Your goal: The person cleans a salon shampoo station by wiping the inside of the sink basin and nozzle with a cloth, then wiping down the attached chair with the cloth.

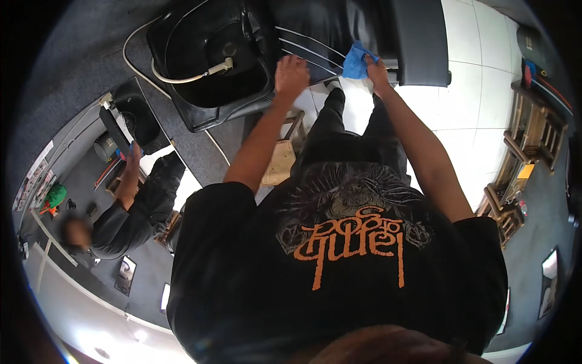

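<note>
My right hand [377,71] is closed on a blue cloth [356,61], which hangs beside the edge of a black padded chair [424,42]. Thin pale stripes cross the dark seat surface near the cloth. To the left, my left hand [291,77] is at the right edge of a black wash basin [224,100]. Its fingers are blurred, and I cannot make out whether they are spread or curled. Inside the basin lies a cream spray head [225,65] on a pale hose.
A wooden stool [280,162] stands below the basin. At the left, a mirror [79,176] reflects a person in black. Wooden furniture [530,130] stands at the right on the white tiled floor [467,97].
</note>
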The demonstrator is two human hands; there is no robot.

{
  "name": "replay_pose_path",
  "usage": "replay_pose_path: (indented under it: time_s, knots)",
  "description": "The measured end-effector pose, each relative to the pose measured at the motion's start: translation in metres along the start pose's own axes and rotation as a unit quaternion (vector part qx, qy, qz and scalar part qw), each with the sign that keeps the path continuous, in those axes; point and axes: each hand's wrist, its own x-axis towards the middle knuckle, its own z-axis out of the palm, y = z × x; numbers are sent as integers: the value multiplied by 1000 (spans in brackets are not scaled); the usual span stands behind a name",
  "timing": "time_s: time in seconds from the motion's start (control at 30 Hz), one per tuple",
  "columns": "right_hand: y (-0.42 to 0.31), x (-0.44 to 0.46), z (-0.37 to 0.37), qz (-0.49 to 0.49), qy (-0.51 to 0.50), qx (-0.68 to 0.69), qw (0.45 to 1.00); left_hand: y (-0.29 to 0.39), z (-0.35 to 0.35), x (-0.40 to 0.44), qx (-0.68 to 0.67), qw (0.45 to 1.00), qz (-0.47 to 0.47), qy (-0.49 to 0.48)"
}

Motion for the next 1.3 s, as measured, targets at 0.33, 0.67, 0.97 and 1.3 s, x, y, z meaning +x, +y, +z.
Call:
replay_pose_path:
  time_s: [0.33, 0.67, 0.97, 1.3]
  knots:
    - [-12, -6, 87, -38, -83, -74, 993, -54, -43, 4, 7, 998, 40, 38]
    - [-184, 124, 106, -215, 6, 40, 976, -42, -29, 17, -34, 988, -23, 148]
    - [-107, 101, 170, -565, -11, -262, 782, -41, -29, 18, 4, 990, -28, 138]
    - [1, -6, 91, -150, -163, -137, 966, -37, -34, 24, 4, 991, -23, 133]
